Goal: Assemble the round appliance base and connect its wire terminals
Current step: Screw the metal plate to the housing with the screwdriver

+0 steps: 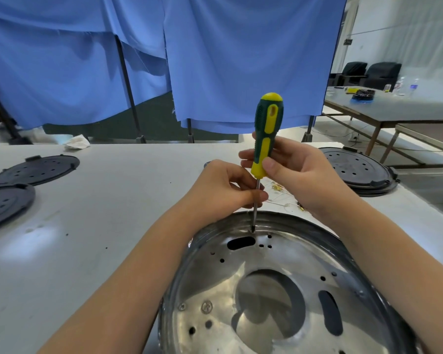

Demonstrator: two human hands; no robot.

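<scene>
The shiny round metal appliance base [279, 284] fills the lower right of the frame, resting on the pale grey table [92, 226]. A green-and-yellow-handled screwdriver [265, 139] stands nearly upright at centre, its long axis vertical and its tip set on a small hole at the base's far rim. The right hand [294, 172] grips the handle; the left hand [225, 187] pinches the steel shaft just below, nearer the tip. Driving likely depends on keeping that axis plumb over the hole.

Blue curtains [241, 60] behind; crumpled cloth [77, 142]; bottles [404, 85] far right.
</scene>
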